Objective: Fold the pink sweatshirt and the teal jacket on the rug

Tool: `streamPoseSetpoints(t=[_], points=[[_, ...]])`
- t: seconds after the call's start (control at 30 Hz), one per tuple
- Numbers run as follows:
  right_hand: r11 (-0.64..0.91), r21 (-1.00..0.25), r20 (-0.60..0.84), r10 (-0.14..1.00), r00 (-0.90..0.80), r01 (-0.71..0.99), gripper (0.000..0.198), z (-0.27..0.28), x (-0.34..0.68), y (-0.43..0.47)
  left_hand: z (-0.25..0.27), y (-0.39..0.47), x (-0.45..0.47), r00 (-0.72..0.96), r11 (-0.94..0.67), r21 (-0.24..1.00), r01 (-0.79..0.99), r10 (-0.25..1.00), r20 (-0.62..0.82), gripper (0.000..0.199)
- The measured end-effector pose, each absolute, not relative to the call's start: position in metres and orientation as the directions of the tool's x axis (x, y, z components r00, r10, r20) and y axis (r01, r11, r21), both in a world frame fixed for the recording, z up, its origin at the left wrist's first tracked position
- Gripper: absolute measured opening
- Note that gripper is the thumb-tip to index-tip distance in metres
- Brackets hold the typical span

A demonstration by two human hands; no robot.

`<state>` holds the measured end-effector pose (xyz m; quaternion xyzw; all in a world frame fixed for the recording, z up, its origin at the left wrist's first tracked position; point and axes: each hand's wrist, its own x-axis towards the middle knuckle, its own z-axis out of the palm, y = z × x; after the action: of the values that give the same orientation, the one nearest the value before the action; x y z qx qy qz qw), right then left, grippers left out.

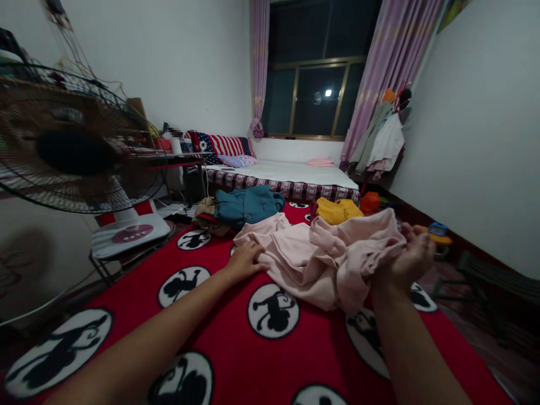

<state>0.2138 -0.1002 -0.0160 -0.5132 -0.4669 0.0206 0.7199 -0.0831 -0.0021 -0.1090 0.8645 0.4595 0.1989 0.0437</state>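
Red blanket (pixel 236 360) underlies the pink garment (pixel 304 247), rumpled, neither flat nor folded; left hand (pixel 245 261) rests there, grip apart; right hand (pixel 409 259) meets its other end, grip unclear; blue clothes (pixel 248 205) and yellow clothes (pixel 340 211) lie beyond.

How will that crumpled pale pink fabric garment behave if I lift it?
The pale pink garment looks floppy, slumping in soft folds. Its bunched end by the right hand may droop. It probably won't roll, spread loosely over the red circle-patterned blanket.

Pink garment (pixel 291 247): matt cloth — smooth (creases aside); red blanket (pixel 236 326): matt, plush-looking; window frame (pixel 322 61): shiny metal.
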Motion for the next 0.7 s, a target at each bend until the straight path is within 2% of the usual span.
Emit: streamPoseSetpoints(t=[0.07, 0.1, 0.13, 0.2, 0.27, 0.37, 0.43, 0.47, 0.53, 0.6, 0.7], points=[[0.583, -0.713, 0.654, 0.353, 0.669, 0.389, 0.036, 0.0, 0.202, -0.102, -0.104, -0.006, -0.084, 0.528, -0.603, 0.237, 0.762, 0.79, 0.313, 0.024], [0.633, -0.686, 0.656, 0.323, 0.682, 0.359, 0.033, 0.007, 0.195, -0.104, -0.101, -0.01, -0.084, 0.55, -0.622, 0.231, 0.748, 0.776, 0.31, 0.019], [0.657, -0.669, 0.676, 0.345, 0.651, 0.346, 0.033, 0.013, 0.188, -0.105, -0.097, -0.016, -0.083, 0.574, -0.644, 0.226, 0.731, 0.759, 0.306, 0.019], [0.604, -0.678, 0.731, 0.496, 0.469, 0.418, 0.035, 0.018, 0.178, -0.107, -0.087, -0.031, -0.084, 0.623, -0.691, 0.236, 0.683, 0.721, 0.303, 0.017], [0.471, -0.633, 0.708, 0.673, 0.214, 0.615, 0.046, 0.014, 0.175, -0.107, -0.072, -0.049, -0.086, 0.645, -0.722, 0.279, 0.633, 0.691, 0.325, 0.012], [0.347, -0.363, 0.441, 0.882, -0.168, 0.865, 0.078, -0.005, 0.177, -0.105, -0.044, -0.078, -0.09, 0.649, -0.743, 0.356, 0.567, 0.669, 0.362, 0.005], [0.361, -0.209, 0.244, 0.919, -0.308, 0.909, 0.092, -0.018, 0.173, -0.103, -0.028, -0.1, -0.09, 0.661, -0.737, 0.417, 0.531, 0.669, 0.341, 0.002], [0.374, -0.166, 0.185, 0.921, -0.344, 0.912, 0.092, -0.023, 0.169, -0.103, -0.023, -0.112, -0.089, 0.675, -0.729, 0.448, 0.518, 0.67, 0.31, 0.002], [0.393, -0.117, 0.118, 0.917, -0.38, 0.912, 0.079, -0.027, 0.16, -0.103, -0.021, -0.135, -0.084, 0.706, -0.702, 0.503, 0.503, 0.67, 0.228, 0.001], [0.391, -0.098, 0.084, 0.919, -0.384, 0.915, 0.054, -0.025, 0.153, -0.106, -0.025, -0.152, -0.078, 0.741, -0.675, 0.539, 0.504, 0.659, 0.133, 0.004], [0.354, -0.156, 0.094, 0.935, -0.343, 0.922, 0.025, -0.012, 0.156, -0.11, -0.028, -0.159, -0.072, 0.81, -0.657, 0.59, 0.469, 0.586, 0.009, 0.004]])
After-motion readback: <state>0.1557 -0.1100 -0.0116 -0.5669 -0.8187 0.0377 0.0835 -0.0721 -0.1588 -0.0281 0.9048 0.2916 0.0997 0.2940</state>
